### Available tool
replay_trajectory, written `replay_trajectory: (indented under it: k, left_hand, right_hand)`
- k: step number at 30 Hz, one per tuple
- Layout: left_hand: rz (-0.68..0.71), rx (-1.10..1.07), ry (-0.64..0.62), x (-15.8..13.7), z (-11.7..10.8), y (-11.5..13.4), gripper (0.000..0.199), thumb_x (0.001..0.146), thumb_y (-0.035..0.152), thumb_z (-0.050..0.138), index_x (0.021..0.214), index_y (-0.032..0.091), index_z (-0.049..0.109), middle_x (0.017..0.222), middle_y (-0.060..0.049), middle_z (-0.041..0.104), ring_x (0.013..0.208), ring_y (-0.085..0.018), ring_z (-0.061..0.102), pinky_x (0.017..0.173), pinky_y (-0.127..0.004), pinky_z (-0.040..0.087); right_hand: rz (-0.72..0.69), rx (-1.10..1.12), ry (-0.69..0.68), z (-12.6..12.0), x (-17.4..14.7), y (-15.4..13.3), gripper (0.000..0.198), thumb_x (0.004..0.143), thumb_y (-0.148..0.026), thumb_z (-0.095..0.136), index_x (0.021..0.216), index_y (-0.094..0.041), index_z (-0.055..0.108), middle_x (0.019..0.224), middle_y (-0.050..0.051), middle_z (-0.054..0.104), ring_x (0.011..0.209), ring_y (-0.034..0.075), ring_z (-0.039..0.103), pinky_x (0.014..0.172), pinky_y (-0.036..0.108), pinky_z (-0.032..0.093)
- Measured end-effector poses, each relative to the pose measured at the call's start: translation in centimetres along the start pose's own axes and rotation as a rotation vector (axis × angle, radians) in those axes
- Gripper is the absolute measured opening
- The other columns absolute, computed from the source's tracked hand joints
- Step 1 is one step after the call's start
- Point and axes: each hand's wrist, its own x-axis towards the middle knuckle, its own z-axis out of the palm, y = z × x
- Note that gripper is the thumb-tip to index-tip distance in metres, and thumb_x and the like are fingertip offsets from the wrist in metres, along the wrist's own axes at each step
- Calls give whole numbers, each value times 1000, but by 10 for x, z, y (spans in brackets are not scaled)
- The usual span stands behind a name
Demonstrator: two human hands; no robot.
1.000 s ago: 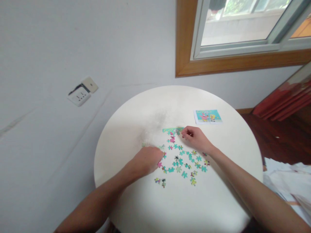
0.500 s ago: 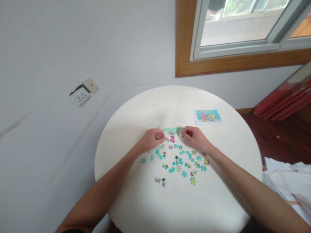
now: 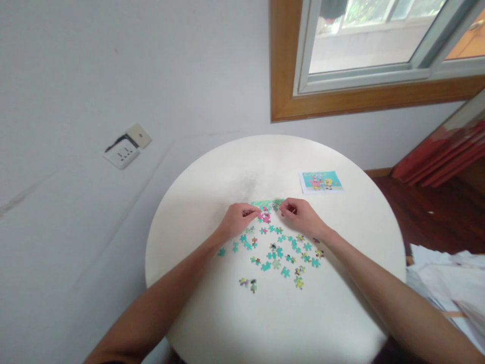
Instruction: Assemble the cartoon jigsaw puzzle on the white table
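Observation:
My left hand [image 3: 238, 218] is closed in a pinch on a pink jigsaw piece [image 3: 260, 216], at the left side of a partly joined jigsaw puzzle [image 3: 267, 203]. That joined part shows a green top strip and a pink figure. At its right side is my right hand [image 3: 299, 213], fingers curled in; what they hold, if anything, is too small to make out. Nearer to me lie several loose jigsaw pieces [image 3: 279, 251], mostly teal, some yellow or dark. Two patterned pieces [image 3: 253, 285] lie apart from these, closest to me.
A picture card [image 3: 322, 181] with a pink and a yellow cartoon figure lies at the back right of the round white table [image 3: 212, 177]. Behind are a wall with a socket [image 3: 122, 152] and a wood-framed window. White papers [image 3: 443, 283] are piled beyond the right edge.
My left hand has brought the pink piece a little to the right, up against the pink part of the puzzle. My right hand stays at the puzzle's right side. The view has shifted slightly.

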Motion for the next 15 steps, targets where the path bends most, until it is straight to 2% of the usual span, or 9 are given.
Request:
replay_trajectory:
  k: [5,15]
  left_hand:
    - [127,84,30,3,5,-1,19,89,21,59,94,20,77,90,-4,74,81,-16,65,76,-25,48]
    - [191,94,39,9,12,0,21,92,19,56,95,22,77,88,-3,70,83,-16,63,81,-27,47]
  right_hand:
    - [0,-7,-3,0,0,-1,12,84,-22,53,78,-16,62,72,2,64,63,13,53,61,25,41]
    - [-12,-9,-9,1,0,0,12,83,-21,52,77,-17,61,71,1,63,63,13,52,61,25,40]
